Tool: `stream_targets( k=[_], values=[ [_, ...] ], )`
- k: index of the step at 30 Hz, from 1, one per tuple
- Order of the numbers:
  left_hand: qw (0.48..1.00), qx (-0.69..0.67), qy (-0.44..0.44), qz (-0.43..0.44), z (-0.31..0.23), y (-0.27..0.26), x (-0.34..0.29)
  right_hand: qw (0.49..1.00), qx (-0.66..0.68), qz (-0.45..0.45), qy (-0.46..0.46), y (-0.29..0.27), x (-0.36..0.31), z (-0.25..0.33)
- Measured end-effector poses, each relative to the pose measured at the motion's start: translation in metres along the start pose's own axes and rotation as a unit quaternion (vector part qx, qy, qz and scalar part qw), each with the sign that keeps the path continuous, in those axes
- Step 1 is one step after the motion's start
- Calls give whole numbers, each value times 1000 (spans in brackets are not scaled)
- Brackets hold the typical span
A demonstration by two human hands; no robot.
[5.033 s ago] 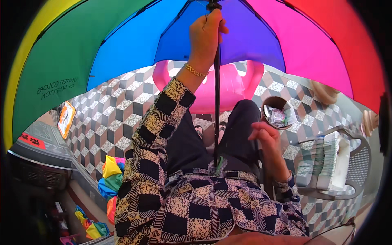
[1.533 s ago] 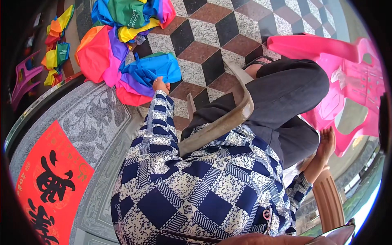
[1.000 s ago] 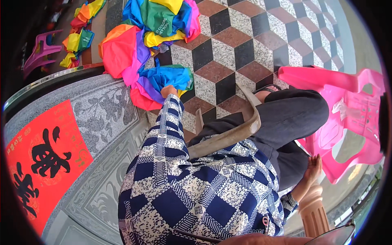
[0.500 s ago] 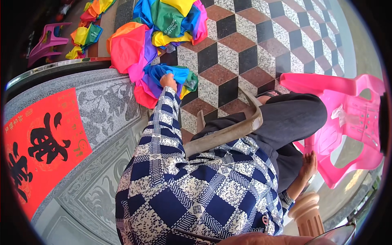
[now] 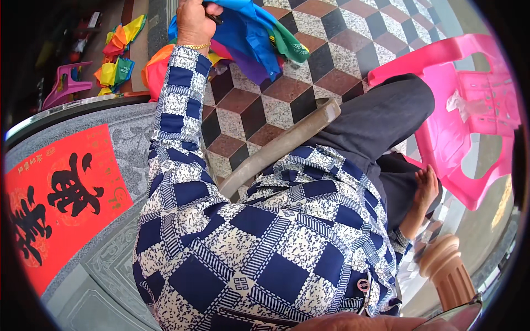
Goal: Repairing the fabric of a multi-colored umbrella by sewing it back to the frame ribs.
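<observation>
My left arm stretches up to the top edge, where my left hand (image 5: 194, 25) is closed on a rainbow-panelled cloth (image 5: 243, 33). Its blue, purple and green panels hang over the tiled floor to the hand's right. A small dark piece shows at the fingers; I cannot make out what it is. Behind the wrist lies more bright cloth (image 5: 157, 70), orange and pink, partly hidden by my sleeve. My right hand (image 5: 425, 190) is at the right, beside my dark trousers and the pink chair (image 5: 441, 105), fingers stretched out, holding nothing.
A curved greyish-brown bar (image 5: 281, 143) crosses in front of my body. At left stand a carved stone panel (image 5: 132, 138) and a red paper (image 5: 69, 193) with black characters. Further off are more rainbow cloths (image 5: 114, 73) and a small pink chair (image 5: 67, 85). A terracotta column (image 5: 448, 270) stands at lower right.
My left hand has moved up and a little left, lifting the rainbow cloth from the pile so that it spreads out. My right hand stays beside the leg.
</observation>
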State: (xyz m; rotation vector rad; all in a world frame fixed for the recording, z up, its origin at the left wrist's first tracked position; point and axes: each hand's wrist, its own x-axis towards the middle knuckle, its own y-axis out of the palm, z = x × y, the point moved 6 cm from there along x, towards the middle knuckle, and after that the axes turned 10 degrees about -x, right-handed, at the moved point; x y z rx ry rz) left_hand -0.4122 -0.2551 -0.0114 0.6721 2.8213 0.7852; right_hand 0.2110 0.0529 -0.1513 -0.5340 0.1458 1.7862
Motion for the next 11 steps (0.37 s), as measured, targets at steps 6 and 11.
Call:
stream_targets(
  k=[6, 11],
  values=[
    [990, 111, 3, 89, -39, 132, 25, 998, 66, -3, -20, -1, -8, 9],
    [896, 237, 267, 264, -94, 275, 6, 993, 95, 6, -65, -3, -13, 23]
  ],
)
